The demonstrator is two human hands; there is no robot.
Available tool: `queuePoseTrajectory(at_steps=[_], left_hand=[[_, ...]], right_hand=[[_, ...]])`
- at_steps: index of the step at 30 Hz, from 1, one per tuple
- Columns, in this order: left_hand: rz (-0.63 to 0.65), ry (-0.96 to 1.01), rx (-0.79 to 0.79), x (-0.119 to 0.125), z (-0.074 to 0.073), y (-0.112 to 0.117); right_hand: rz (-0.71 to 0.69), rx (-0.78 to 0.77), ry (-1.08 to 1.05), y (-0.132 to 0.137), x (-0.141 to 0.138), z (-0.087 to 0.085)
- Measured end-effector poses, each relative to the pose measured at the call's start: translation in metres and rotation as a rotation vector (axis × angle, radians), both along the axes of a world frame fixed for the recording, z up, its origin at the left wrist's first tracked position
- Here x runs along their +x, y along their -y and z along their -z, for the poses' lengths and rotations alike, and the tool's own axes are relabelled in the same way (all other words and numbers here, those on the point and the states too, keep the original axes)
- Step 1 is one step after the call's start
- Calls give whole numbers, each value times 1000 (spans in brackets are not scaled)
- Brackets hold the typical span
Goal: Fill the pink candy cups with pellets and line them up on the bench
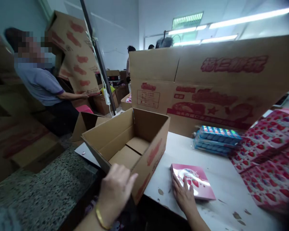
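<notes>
An empty, open cardboard box [156, 154] stands tilted at the near left edge of the white table. My left hand [117, 184] is closed over its near rim, with the fingertips hidden behind the wall. To the right, a flat pink box [202, 183] with strawberry pictures lies on the tabletop. My right hand [183, 194] rests on the left part of this box, fingers apart and stretched over its top and left edge.
Blue clear-wrapped packs [216, 139] sit at the back of the white table [177, 147]. Strawberry-print boxes [267, 160] are stacked at right. A large printed carton [159, 75] stands behind. On the left, a person [42, 80] holds a tall carton [74, 54] beside a dark pole [100, 61].
</notes>
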State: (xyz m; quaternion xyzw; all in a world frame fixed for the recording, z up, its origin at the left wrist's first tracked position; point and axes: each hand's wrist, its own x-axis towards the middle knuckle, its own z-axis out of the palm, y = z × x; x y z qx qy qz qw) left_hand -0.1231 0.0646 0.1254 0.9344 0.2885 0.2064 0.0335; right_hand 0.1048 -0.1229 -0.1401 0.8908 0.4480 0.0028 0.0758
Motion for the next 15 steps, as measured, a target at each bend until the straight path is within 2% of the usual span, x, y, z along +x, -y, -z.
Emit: queuePoseTrajectory(at_steps=[2, 4, 7, 9, 10, 11, 13, 14, 15], left_hand=[[15, -52, -35, 23, 22, 37], [15, -93, -89, 33, 30, 64], [14, -64, -124, 23, 18, 83], [46, 58, -132, 13, 9, 92], [101, 128, -175, 13, 9, 99], [176, 179, -270, 17, 13, 107], [280, 197, -620, 46, 38, 127], [238, 156, -852, 69, 57, 137], [104, 113, -1086, 96, 80, 147]], right_hand=[[26, -2, -31, 22, -12, -7], [50, 9, -155, 39, -21, -19], [140, 157, -376, 72, -10, -41], [277, 317, -446, 98, 18, -54], [362, 386, -470, 110, 37, -60], [448, 434, -505, 119, 59, -64], [584, 466, -605, 129, 101, -65], [620, 455, -664, 128, 118, -62], [626, 433, -724, 126, 131, -57]])
